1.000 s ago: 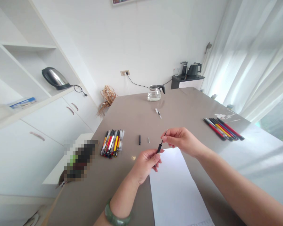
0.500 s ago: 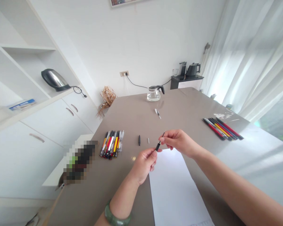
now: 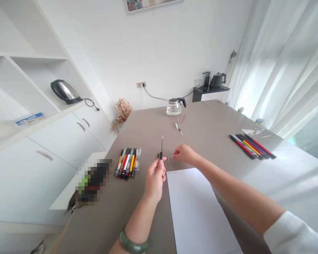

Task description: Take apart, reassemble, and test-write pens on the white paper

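My left hand (image 3: pixel 154 178) is closed on a thin black pen refill (image 3: pixel 161 148), holding it upright above the grey table (image 3: pixel 206 120). My right hand (image 3: pixel 184 154) rests low on the table with its fingers curled together, its fingertips right beside a small silver pen part (image 3: pixel 169 159). A short black pen piece (image 3: pixel 158 155) lies just left of the refill's base. A white sheet of paper (image 3: pixel 198 208) lies in front of me under my right forearm.
A bundle of mixed coloured pens (image 3: pixel 128 161) lies to the left, another row of pens (image 3: pixel 251 145) to the right. A single pen (image 3: pixel 178 128) and a glass jug (image 3: pixel 174 106) sit farther back. White shelving with a kettle (image 3: pixel 64 91) stands on the left.
My hands have come apart: the left lifted the refill upright, the right let go of it and dropped to the table by the small silver part. The view shifted slightly.
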### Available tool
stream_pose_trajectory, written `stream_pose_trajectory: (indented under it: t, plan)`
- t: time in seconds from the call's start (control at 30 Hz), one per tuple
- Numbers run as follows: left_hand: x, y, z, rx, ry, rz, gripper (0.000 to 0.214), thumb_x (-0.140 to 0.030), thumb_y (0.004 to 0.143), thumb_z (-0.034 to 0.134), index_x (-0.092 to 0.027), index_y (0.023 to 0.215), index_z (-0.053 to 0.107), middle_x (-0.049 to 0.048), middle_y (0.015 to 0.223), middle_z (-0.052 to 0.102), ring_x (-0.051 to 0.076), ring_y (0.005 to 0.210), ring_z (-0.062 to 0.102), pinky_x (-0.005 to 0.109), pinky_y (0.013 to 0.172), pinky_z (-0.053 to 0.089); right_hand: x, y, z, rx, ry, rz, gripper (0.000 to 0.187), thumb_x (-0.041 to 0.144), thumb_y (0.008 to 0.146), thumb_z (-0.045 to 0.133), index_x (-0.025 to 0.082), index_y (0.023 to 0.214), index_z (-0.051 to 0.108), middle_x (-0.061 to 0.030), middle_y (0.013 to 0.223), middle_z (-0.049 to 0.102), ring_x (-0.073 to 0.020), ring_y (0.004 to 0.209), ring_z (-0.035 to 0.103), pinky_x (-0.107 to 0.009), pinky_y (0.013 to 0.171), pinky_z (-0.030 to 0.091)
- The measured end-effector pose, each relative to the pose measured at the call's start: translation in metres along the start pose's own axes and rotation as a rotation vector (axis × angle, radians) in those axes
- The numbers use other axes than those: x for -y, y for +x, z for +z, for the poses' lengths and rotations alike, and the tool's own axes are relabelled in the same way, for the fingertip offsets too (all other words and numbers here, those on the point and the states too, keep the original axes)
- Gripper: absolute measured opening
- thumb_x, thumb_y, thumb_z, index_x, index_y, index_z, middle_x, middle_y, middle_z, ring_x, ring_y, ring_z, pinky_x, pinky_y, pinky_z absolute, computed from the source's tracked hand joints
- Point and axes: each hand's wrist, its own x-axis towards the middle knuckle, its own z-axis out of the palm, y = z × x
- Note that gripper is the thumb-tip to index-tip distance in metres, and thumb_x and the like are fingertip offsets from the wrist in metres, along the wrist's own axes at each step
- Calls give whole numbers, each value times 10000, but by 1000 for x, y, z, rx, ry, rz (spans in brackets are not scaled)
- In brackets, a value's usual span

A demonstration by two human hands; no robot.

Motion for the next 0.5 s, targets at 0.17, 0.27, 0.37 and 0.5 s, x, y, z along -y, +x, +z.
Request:
stream_pose_trajectory:
  t: [0.17,0.27,0.37,0.5]
  plan:
    - [2,-2,1,51,26,-6,328,-421,774,461,-185,984,549,-50,559,344,61,484,308,169,405,239,18,15,26,-22,-158,38,274,376,691,516,157,821,616,-111,807,622,-226,743,574,-286,586,392]
    - [2,-2,1,65,42,-10,317,-412,789,441,-184,984,546,-48,563,341,62,486,309,171,409,247,18,14,33,-23,-204,19,202,285,717,507,172,853,605,-109,841,621,-224,781,574,-288,621,395]
    - [3,-3,2,82,61,-17,315,-412,795,429,-182,976,545,-43,578,352,60,488,318,173,416,260,13,10,31,-28,-208,-26,165,229,721,508,166,841,603,-104,867,616,-208,801,569,-267,647,391]
    - [5,-5,2,112,82,-54,335,-425,787,434,-180,993,535,-41,593,367,56,475,322,172,409,258,2,2,17,-87,-160,-53,193,225,759,449,138,848,597,-106,890,606,-188,801,559,-246,653,383]
